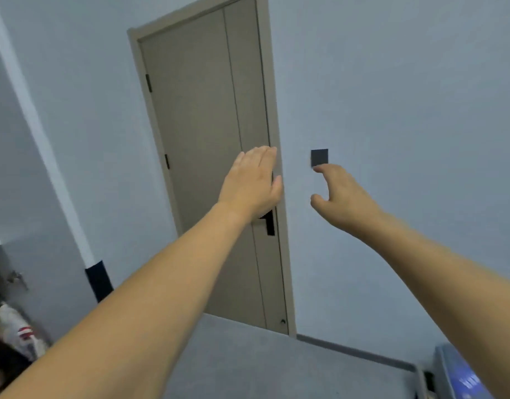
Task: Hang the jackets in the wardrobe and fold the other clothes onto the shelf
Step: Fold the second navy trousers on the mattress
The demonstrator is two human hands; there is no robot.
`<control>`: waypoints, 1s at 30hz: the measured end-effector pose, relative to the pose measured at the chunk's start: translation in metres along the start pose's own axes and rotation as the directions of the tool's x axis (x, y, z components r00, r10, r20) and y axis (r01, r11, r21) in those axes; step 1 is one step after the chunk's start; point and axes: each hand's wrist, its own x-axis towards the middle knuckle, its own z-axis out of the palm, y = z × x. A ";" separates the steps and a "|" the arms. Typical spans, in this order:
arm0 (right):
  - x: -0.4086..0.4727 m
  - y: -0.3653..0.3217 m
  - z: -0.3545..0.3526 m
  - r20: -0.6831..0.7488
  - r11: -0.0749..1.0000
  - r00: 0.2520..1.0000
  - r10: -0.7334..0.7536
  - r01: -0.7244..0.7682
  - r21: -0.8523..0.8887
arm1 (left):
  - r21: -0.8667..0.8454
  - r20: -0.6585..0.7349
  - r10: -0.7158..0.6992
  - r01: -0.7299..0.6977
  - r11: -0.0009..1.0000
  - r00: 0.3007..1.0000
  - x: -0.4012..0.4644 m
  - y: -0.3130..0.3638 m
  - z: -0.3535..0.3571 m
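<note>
Both of my bare arms stretch forward toward a closed beige door (207, 145). My left hand (252, 182) is flat with straight fingers, in front of the door's right edge, just above the black handle (269, 223). My right hand (338, 194) has loosely curled fingers and holds nothing; its fingertips are just under a dark wall switch (319, 157). A white garment with red stripes (20, 332) lies at the lower left edge. No wardrobe, hanger or shelf shows in this view.
Pale blue-grey walls surround the door. Grey floor (262, 364) runs below it with a dark skirting at the right. A blue object (461, 372) sits at the bottom right corner. A white wall edge with a dark base (99, 280) stands at the left.
</note>
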 end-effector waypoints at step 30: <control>-0.482 0.647 -0.198 -0.379 0.056 0.078 0.922 -0.996 -0.068 | -0.673 0.253 0.857 -0.555 0.489 0.448 0.062 0.767 0.500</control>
